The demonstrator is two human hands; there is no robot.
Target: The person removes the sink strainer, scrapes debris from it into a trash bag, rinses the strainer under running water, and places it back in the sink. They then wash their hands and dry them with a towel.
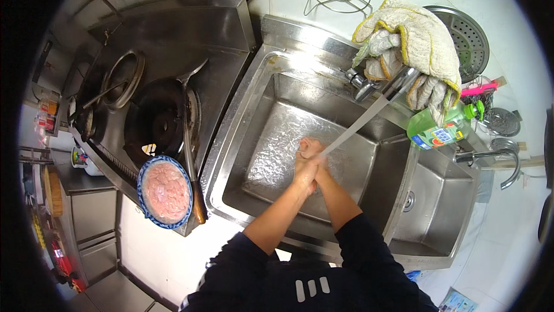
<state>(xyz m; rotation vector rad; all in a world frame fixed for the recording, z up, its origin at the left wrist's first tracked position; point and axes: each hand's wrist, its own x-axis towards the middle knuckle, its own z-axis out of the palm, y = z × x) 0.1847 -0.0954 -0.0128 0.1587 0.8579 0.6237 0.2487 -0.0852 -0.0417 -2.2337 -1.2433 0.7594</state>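
Observation:
My left hand [305, 170] and my right hand [320, 171] are pressed together over the large stainless steel sink basin [277, 139]. A stream of water [357, 126] runs down from the chrome faucet [400, 83] onto them. The fingers overlap and blur, so which finger belongs to which hand is hard to tell. Nothing shows between the palms. Wet ripples spread across the basin floor to the left of my hands. Both forearms are bare below dark sleeves.
Left of the sink, a blue-and-white bowl of raw sliced meat [166, 193] sits at the stove's front corner. Beside it a long-handled spatula [188, 139] lies across a dark wok [156, 121]. Cloth gloves [415, 43] drape over the faucet, near a green detergent bottle [437, 128]. A smaller basin [441, 208] adjoins at right.

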